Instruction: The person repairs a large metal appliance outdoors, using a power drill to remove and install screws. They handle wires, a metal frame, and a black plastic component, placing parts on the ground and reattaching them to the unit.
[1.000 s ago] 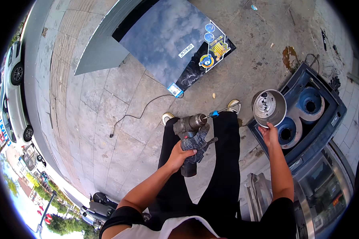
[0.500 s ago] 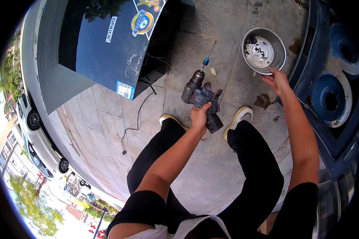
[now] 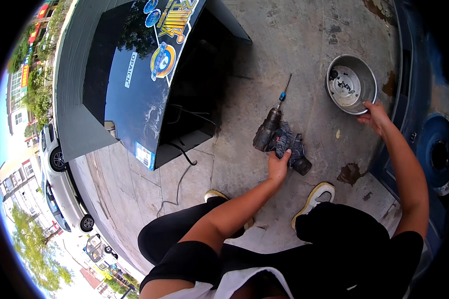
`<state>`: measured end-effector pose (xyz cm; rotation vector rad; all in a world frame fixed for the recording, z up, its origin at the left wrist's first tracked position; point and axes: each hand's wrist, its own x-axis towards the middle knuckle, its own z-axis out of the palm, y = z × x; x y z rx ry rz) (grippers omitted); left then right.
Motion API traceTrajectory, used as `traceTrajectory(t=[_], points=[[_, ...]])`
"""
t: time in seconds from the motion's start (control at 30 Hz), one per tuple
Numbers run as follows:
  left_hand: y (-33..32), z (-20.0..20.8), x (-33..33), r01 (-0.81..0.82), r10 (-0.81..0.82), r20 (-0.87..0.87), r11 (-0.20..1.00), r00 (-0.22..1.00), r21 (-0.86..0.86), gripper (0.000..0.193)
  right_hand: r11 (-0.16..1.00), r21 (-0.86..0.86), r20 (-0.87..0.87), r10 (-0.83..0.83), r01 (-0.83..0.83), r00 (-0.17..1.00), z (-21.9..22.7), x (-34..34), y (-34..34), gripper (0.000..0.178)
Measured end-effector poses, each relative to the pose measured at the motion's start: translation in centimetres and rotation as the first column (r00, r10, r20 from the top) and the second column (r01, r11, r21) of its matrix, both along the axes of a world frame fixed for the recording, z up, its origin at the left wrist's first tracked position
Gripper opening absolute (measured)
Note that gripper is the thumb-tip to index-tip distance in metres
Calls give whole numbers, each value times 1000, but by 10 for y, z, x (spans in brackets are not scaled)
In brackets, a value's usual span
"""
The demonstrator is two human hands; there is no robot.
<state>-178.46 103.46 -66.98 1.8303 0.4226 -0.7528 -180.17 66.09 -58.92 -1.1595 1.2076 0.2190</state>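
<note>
A black cordless drill (image 3: 270, 130) with a long thin bit and a blue collar is in my left hand (image 3: 278, 167). My fingers are closed around its handle, where a bunched dark grey knitted glove or cloth (image 3: 286, 141) covers part of the grip. My right hand (image 3: 376, 118) pinches the near rim of a round metal bowl (image 3: 367, 84), thumb on the edge. Inside the bowl lie several small dark pieces that look like screws (image 3: 348, 88), plus a round black part (image 3: 334, 74). The bowl tilts slightly; whether it touches the ground I cannot tell.
A large dark glossy-fronted cabinet (image 3: 129, 109) with stickers stands on the left, a black cable (image 3: 182, 182) trailing from it. On the right is a blue metal unit (image 3: 436, 129) with round recesses. My shoes (image 3: 314, 199) rest on grey paving. Parked vehicles (image 3: 60, 184) line the far left.
The whole view has shifted, so the scene sits lower and further right. Drill and bowl are farther ahead of my shoes. Both hands keep their hold.
</note>
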Motion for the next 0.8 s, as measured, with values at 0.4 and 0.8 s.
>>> traceTrajectory(t=[0.4, 0.8], points=[[9, 178, 79, 991, -898, 428, 52, 101, -123, 17, 947, -83, 325, 321, -312, 889, 1, -51, 145, 44], [81, 126, 124, 735, -890, -333, -447, -310, 510, 42, 128, -714, -187, 913, -688, 364, -14, -20, 244, 87]])
